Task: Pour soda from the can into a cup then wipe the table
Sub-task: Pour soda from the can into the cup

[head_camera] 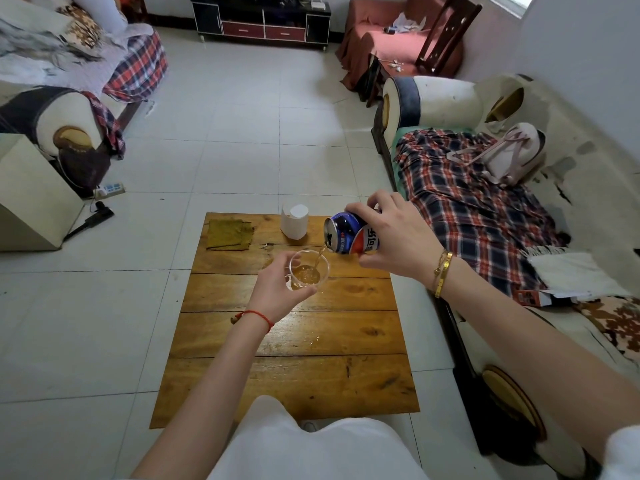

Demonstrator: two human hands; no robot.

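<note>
Tilted blue aluminium can [349,233] gripped by right hand [398,242], amber stream entering clear round cup [309,270] held by left hand [277,292] above plank table [294,358].

The can [351,234] shows Chinese characters "可乐".

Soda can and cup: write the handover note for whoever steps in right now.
Right hand grips the soda can, tipped toward the cup; a stream runs from its mouth.
Left hand holds the clear cup above the wooden table, partly filled.
The cloth lies folded at the table's far left corner, untouched; droplets sit on the wood nearer the person.
Done: pour under way.
Left: finish pouring, set both down, wipe the table.
</note>
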